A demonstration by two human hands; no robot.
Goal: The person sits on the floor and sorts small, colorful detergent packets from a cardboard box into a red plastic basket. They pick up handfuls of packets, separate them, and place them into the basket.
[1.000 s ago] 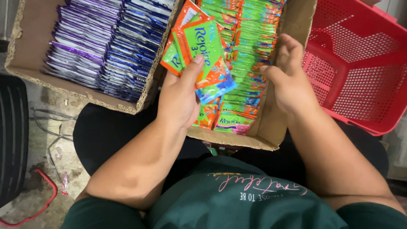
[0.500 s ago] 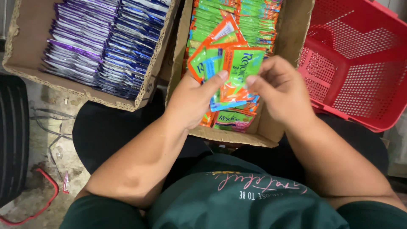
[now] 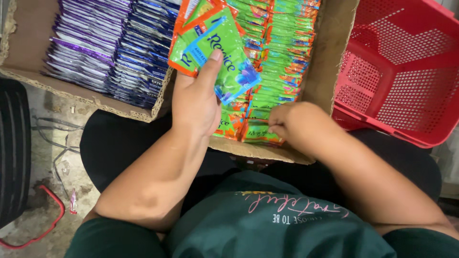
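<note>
Here the left hand (image 3: 195,98) is up over the near box (image 3: 330,57), its grip clenched on a small fan of green sachets (image 3: 215,52) with orange edges, thumb pressed flat across the front one, fingers tucked behind. The fan sits above the left part of that box, tilted, its lower corner pointing down toward the packed rows. Down low, the right hand (image 3: 299,124) is at the near end of the same box, fingers curled in and pinching at the top edge of the stacked green packs (image 3: 272,71) that stand on edge in tight rows; whether it has one pulled free I cannot tell, the fingertips are hidden behind the knuckles. The box itself rests on the person's lap, its front wall just below both wrists. To the left, touching it, a second cardboard box (image 3: 28,52) holds rows of purple and dark blue sachets (image 3: 110,48), also on edge. To the right, a red plastic basket (image 3: 406,71) with a perforated wall sits just beside the near box. A dark tyre (image 3: 14,153) and a red cable (image 3: 48,215) lie on the concrete floor at far left.
</note>
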